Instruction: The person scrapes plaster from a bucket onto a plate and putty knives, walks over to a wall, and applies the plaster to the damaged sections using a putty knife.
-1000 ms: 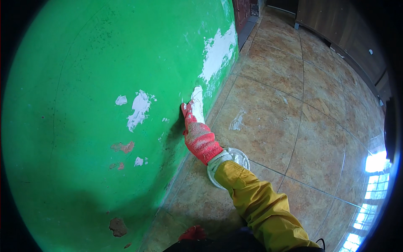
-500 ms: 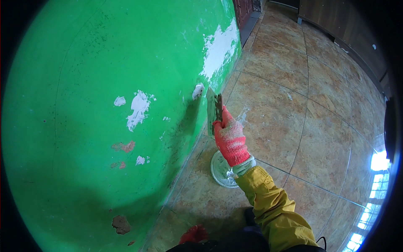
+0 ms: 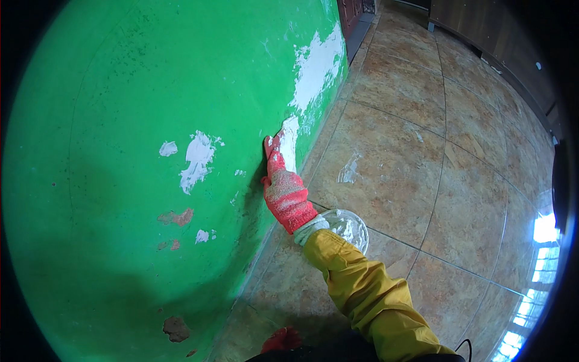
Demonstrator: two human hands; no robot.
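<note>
My right hand (image 3: 286, 190), in a red knit glove dusted with white and a yellow sleeve, is pressed low against the green wall (image 3: 132, 102). Its fingers are closed on a plastering trowel, whose flat blade is now mostly hidden by the hand and the wall. Beside the fingertips runs a fresh white filler strip (image 3: 290, 143), just below a larger white patch (image 3: 316, 66). My left hand (image 3: 282, 339), also red-gloved, shows at the bottom edge in shadow; its fingers are too dark to read. A round tub (image 3: 360, 228) with white filler stands on the floor, partly behind my right forearm.
Smaller white patches (image 3: 199, 160) and bare chipped spots (image 3: 175, 329) mark the wall. Brown floor tiles (image 3: 398, 163) spread to the right, with a white smear (image 3: 349, 169) on them. Dark wooden furniture (image 3: 488, 42) stands at the far right.
My right hand has moved left with the trowel onto the wall. The small white spot there is now a longer strip. The tub shows more to the right of my wrist.
</note>
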